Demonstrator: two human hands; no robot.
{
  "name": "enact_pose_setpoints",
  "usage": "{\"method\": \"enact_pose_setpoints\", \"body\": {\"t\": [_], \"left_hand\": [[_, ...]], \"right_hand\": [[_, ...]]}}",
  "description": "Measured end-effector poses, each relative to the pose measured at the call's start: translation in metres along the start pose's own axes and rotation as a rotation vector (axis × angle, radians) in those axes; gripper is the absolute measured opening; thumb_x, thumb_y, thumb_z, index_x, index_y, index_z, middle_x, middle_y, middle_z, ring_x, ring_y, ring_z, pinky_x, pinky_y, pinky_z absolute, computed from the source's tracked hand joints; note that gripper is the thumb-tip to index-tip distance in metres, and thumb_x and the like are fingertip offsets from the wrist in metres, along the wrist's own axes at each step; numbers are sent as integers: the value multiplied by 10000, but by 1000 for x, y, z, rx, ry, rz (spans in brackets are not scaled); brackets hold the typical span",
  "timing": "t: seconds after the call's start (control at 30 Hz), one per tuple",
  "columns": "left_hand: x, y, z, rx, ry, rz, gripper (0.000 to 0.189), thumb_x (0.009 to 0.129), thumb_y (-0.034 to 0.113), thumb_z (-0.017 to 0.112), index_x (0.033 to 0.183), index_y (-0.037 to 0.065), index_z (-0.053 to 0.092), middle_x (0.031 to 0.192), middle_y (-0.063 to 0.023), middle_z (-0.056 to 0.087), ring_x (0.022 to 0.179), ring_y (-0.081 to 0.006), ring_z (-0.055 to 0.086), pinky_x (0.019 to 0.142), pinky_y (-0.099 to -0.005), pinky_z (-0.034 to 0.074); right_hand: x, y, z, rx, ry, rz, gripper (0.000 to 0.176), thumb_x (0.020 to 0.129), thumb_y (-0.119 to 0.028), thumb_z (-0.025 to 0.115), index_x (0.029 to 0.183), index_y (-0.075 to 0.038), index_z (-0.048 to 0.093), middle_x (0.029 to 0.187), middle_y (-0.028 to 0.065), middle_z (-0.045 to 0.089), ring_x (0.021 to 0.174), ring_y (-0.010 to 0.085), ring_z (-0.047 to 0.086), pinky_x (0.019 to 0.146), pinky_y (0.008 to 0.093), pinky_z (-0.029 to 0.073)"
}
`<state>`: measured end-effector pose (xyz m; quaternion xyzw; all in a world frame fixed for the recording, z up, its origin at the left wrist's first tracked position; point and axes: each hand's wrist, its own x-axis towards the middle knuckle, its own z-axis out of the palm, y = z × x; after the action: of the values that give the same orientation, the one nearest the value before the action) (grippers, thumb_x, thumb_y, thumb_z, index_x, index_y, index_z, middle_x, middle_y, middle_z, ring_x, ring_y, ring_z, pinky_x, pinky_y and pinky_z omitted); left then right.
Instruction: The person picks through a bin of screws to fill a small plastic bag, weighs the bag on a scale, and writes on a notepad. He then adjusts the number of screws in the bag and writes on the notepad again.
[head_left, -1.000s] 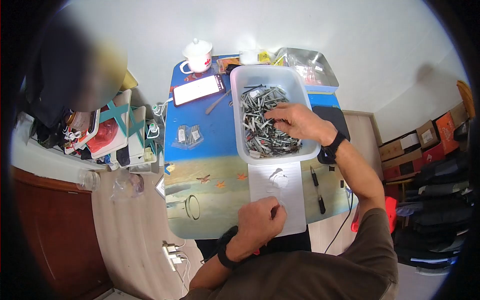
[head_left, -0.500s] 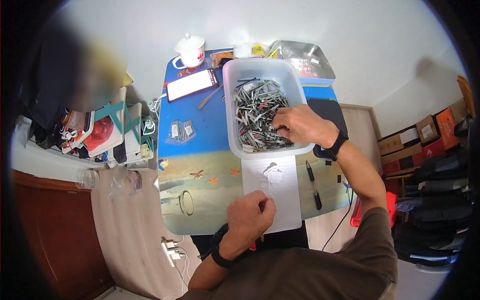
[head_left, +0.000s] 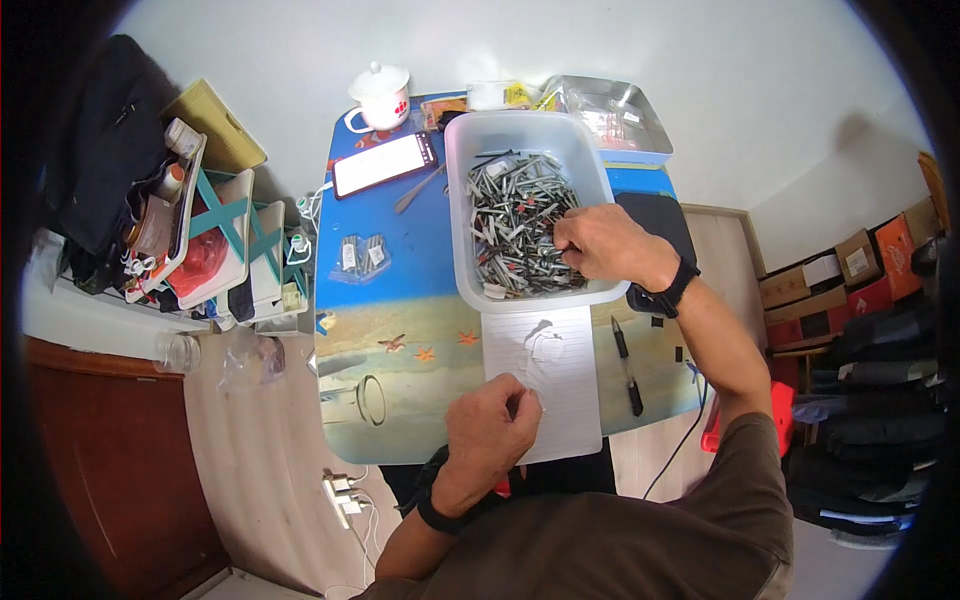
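Note:
A translucent white plastic bin (head_left: 462, 190) holds a heap of thin, mostly silvery metal pieces (head_left: 515, 215) that look like screws or pins, with a few red bits among them. My right hand (head_left: 608, 245) is over the heap's right side, inside the bin. Its fingers are pinched together at the pieces; what they grip, if anything, is hidden. My left hand (head_left: 490, 425) is closed above the lower part of a lined paper sheet (head_left: 570, 400). A small glint shows at its fingertips, too small to name. Clear plastic-like scraps (head_left: 545, 345) lie on the paper.
Left of the bin are two small bags of metal pieces (head_left: 362, 257), a lit phone (head_left: 382, 166), a narrow metal tool (head_left: 415, 192) and a lidded mug (head_left: 380, 97). A pen (head_left: 627, 367) lies right of the paper. An open tin (head_left: 635, 125) stands behind.
My right hand has shifted slightly right and stays at the heap. The left hand has moved a little up and left, still closed. The view has tilted slightly.

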<state>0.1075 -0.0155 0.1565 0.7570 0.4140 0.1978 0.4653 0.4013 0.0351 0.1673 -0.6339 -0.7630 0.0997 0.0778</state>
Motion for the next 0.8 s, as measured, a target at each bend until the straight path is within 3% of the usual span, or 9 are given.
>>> {"method": "enact_pose_setpoints", "body": {"t": [0.13,0.23,0.47,0.67,0.73,0.8], "left_hand": [[1,-3,2,-7,6,18,152,844,167,658,770,36,682,649,-159,656,582,-346,658,566,-432,503],[2,-4,3,-15,-8,2,151,843,164,656,769,35,679,657,-162,659,585,-350,659,567,-435,503],[2,-5,2,-7,-11,11,152,841,165,659,759,38,673,642,-159,650,584,-345,659,567,-435,503],[1,-7,-1,17,-6,19,150,842,169,660,768,40,679,651,-157,658,592,-351,661,569,-436,506],[0,-7,1,22,1,33,149,843,171,660,772,41,681,653,-155,661,595,-354,662,570,-436,508],[-1,-8,3,-14,36,13,158,846,183,656,776,45,685,656,-154,665,598,-361,661,572,-441,510]], "right_hand": [[-3,2,-3,172,-37,21,65,762,-71,701,780,-29,655,775,166,678,786,378,665,689,455,510],[-2,-4,-7,151,-4,11,50,809,-76,682,842,-40,693,852,138,696,812,363,672,699,435,510],[11,-14,-9,65,-175,194,95,784,-125,690,832,-49,723,777,156,700,749,369,674,655,438,508],[3,-16,-16,55,-33,121,82,757,-90,699,813,-31,689,738,169,670,694,364,659,623,419,500],[-4,-18,-21,229,151,172,77,749,-14,694,812,-5,651,709,155,653,629,285,639,606,363,489],[-12,-20,-24,312,191,205,72,746,12,676,802,-3,633,696,158,642,616,302,619,599,373,483]]}}
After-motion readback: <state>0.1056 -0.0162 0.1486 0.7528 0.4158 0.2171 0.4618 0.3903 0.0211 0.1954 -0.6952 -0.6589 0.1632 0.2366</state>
